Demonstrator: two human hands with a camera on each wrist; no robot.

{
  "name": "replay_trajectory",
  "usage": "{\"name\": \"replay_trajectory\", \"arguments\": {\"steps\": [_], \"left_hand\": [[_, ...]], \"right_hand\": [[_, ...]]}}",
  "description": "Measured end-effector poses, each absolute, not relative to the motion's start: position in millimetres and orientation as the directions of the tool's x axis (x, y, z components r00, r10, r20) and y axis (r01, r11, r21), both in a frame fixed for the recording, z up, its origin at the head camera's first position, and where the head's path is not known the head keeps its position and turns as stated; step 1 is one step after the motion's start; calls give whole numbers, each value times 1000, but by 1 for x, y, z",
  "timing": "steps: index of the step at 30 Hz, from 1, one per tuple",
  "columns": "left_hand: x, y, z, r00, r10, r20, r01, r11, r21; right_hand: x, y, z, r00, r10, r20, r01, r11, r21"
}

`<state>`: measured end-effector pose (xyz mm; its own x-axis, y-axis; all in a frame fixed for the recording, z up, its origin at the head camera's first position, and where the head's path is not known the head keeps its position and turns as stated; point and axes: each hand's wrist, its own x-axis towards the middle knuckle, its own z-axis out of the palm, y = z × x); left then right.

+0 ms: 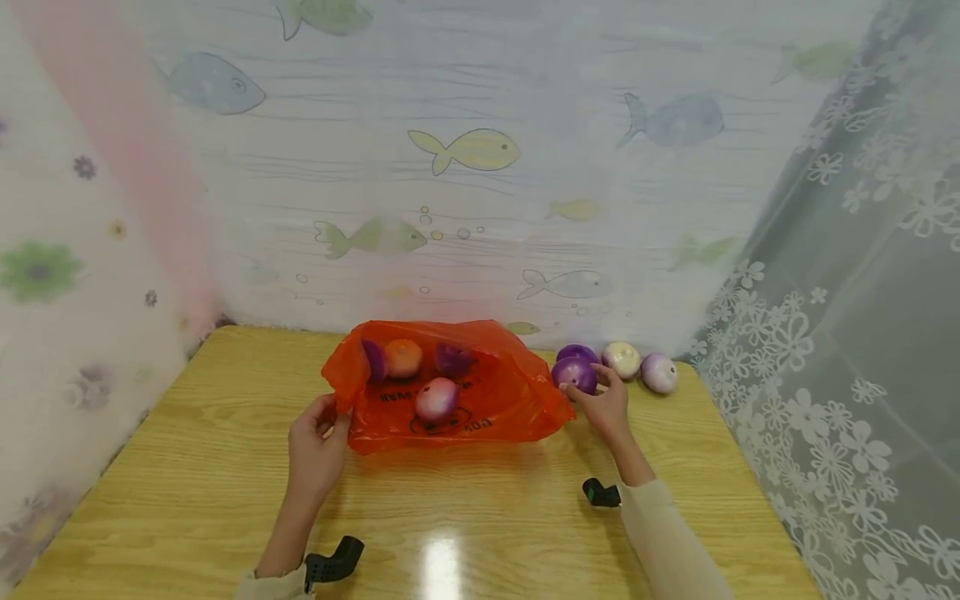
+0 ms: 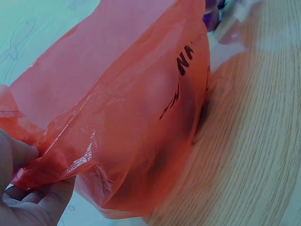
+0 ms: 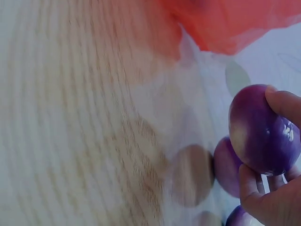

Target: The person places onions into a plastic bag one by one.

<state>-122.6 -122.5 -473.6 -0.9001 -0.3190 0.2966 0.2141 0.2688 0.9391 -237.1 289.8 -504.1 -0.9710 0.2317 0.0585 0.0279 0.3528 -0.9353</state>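
Observation:
My left hand pinches the left edge of a thin red plastic bag with black print. In the left wrist view, thumb and fingers nip a bunched fold of the bag. The bag lies with its mouth spread open; a pink-white onion, an orange round thing and two purple ones show inside. Beside the bag's right edge, my right hand grips a glossy purple onion between thumb and fingers, raised off the table in the right wrist view. Another purple onion sits just behind it.
A pale yellow-white onion and a pale purple onion stand at the back right of the wooden table. A fish-patterned curtain hangs along the back edge. Black wrist mounts show by both forearms.

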Motion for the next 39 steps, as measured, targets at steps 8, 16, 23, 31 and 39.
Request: {"name": "replay_trajectory", "arguments": {"steps": [8,16,23,31,39], "left_hand": [[-123,-122,-475,-895,-322,307,221,277,935],[-123,-122,-476,-898,-313,310,233,259,937],[-123,-122,-476,-899,-308,311,237,255,937],[-123,-122,-476,-888,-315,336,248,287,925],[-124,-123,-476,-885,-316,341,254,285,924]], "right_hand": [[-220,289,-498,-967,244,69,14,325,-946],[-199,287,-478,-959,277,61,-8,190,-982],[-180,287,-456,-967,255,23,8,120,-993],[-149,274,-434,-970,212,114,-124,-32,-992],[-108,232,-427,-927,57,370,-369,-309,-877]]}}
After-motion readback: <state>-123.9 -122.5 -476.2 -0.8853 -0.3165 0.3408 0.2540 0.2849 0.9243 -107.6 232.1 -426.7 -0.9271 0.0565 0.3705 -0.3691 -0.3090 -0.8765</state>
